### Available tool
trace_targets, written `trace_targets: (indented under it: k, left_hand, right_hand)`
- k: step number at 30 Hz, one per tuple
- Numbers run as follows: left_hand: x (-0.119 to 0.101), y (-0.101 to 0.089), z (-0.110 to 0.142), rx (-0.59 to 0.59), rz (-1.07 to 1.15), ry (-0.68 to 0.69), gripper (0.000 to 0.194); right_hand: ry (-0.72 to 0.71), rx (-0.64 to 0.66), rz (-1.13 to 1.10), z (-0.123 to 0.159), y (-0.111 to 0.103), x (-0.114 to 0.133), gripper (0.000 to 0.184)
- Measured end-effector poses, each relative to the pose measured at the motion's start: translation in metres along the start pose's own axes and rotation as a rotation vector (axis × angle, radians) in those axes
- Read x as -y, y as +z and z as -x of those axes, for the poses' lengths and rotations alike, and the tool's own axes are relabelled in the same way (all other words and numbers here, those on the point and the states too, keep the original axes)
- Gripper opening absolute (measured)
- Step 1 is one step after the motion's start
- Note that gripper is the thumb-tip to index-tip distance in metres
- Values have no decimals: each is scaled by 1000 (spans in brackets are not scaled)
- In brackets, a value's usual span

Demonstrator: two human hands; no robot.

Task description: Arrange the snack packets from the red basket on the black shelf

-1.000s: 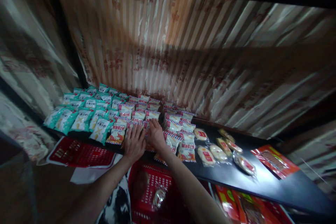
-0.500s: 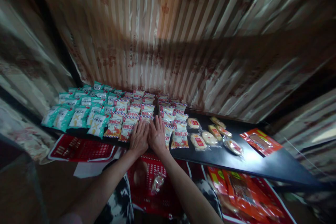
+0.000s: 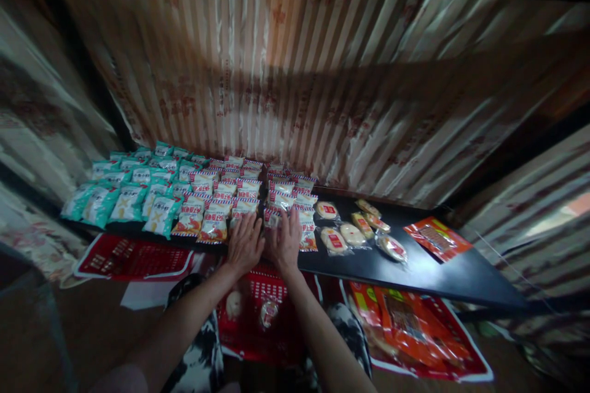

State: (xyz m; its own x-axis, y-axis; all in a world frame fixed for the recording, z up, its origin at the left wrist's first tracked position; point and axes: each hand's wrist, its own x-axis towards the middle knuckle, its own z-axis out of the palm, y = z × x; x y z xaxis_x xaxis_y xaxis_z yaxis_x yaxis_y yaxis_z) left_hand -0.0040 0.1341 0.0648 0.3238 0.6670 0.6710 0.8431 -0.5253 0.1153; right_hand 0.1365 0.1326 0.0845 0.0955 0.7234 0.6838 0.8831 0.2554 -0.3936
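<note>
Rows of white and red snack packets (image 3: 214,221) with striped edges cover the middle of a black shelf (image 3: 341,265). My left hand (image 3: 245,239) rests with fingers stretched over the front packet of one row, partly hiding it. Beside it, my right hand (image 3: 284,241) lies with fingers extended on the front packet of the row to the right. A narrow dark gap separates the two hands. Neither hand is closed round a packet. To the left lie several teal and white packets (image 3: 129,201) in rows.
Right of my hands are clear-wrapped round cakes (image 3: 353,234) and a flat orange packet (image 3: 437,238). Below the shelf stand a red basket (image 3: 258,344) between my knees, another with orange packets (image 3: 415,325), and a red one (image 3: 133,258) at left. A striped curtain (image 3: 295,92) hangs behind.
My hands have drawn apart slightly, leaving a gap between them; the right hand's fingers now lie on the row to the right. The view has shifted a little.
</note>
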Motion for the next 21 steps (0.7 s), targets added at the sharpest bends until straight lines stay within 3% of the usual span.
trace_targets:
  k: [5,8,14,18,21]
  left_hand:
    - [-17,-2,0,17,53,64,66]
    - [-27,5,-3,10,73,55,70]
    - [-36,19,-7,25,96,40,63]
    - [-34,23,-7,8,103,54,59]
    - [-34,23,-8,4,121,71,56]
  right_hand:
    - [269,-98,-5,11,-7,-40,59]
    - [333,-92,-7,12,-5,-61,64]
    - [294,-74,40,17,0,-74,60]
    - [228,-101,81,11,-3,-64,55]
    - [119,-23,104,-7,-7,-52,51]
